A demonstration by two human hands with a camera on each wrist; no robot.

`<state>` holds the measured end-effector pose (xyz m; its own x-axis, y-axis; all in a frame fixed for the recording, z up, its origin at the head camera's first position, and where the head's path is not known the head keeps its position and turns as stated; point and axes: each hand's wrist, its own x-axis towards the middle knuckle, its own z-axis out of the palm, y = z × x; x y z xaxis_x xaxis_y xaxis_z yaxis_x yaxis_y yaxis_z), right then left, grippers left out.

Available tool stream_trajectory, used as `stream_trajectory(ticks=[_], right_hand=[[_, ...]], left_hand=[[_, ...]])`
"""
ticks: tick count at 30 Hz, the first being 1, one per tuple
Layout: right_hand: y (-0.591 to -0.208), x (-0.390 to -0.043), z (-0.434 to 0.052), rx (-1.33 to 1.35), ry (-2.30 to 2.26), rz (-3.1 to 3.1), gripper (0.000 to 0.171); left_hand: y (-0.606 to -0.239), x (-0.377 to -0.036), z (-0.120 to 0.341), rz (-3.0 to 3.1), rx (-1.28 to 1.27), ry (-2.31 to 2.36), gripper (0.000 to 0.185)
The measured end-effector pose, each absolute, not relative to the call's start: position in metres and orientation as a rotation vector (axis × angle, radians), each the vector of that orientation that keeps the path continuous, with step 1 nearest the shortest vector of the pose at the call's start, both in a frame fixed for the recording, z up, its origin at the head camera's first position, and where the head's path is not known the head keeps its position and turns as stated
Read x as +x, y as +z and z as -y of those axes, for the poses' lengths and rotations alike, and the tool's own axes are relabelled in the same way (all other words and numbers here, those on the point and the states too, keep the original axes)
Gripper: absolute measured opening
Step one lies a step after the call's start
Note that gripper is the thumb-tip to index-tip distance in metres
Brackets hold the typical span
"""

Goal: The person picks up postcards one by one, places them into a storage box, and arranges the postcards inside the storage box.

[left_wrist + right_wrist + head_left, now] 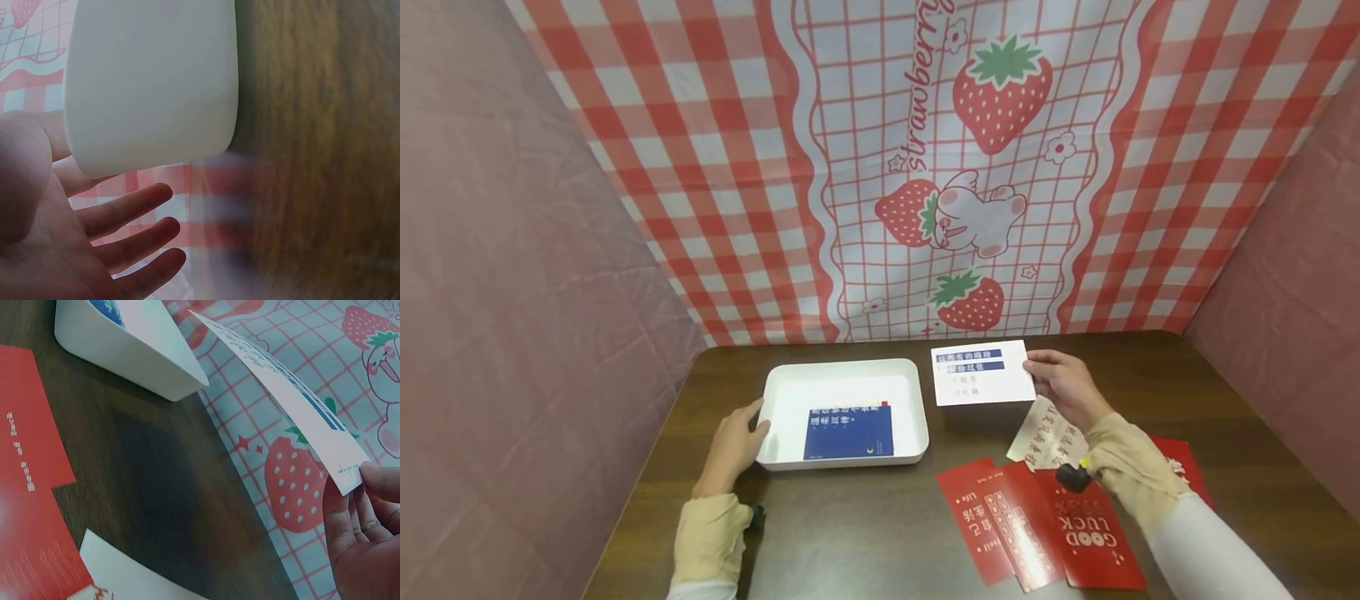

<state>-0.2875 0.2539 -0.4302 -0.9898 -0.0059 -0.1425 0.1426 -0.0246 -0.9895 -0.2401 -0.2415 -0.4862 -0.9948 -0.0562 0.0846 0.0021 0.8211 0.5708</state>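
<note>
My right hand [1063, 385] pinches the right edge of a white card [981, 375] with blue-highlighted print and holds it just above the table, right of the tray. In the right wrist view the card [294, 400] is seen edge-on, tilted, with the fingertips [350, 506] on its corner. The left hand [735, 442] rests against the left end of a white tray [842, 367]. Its fingers [125, 212] lie straight beside the tray wall [150, 81]. A dark blue card [848, 432] lies flat inside the tray.
Several red cards [1037, 525], one reading GOOD LUCK, are fanned on the brown table near my right forearm. A cream card with red print [1041, 433] lies under the right wrist. A strawberry-print cloth [925, 167] hangs behind, with pink cloth walls on both sides.
</note>
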Motion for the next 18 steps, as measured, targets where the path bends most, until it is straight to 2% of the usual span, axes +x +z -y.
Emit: stream_trajectory(ticks=[5, 11, 18], right_hand=[[-0.431, -0.289, -0.244, 0.130, -2.224, -2.057, 0.016], [-0.430, -0.288, -0.234, 0.107, -2.249, -2.004, 0.018], [-0.429, -0.291, -0.221, 0.106, -2.232, -1.990, 0.010]], left_hand=[[-0.485, -0.239, 0.242, 2.897, 0.040, -0.908, 0.048], [-0.485, -0.238, 0.241, 2.912, 0.036, -0.895, 0.048], [-0.487, -0.238, 0.242, 2.899, 0.029, -0.893, 0.048]])
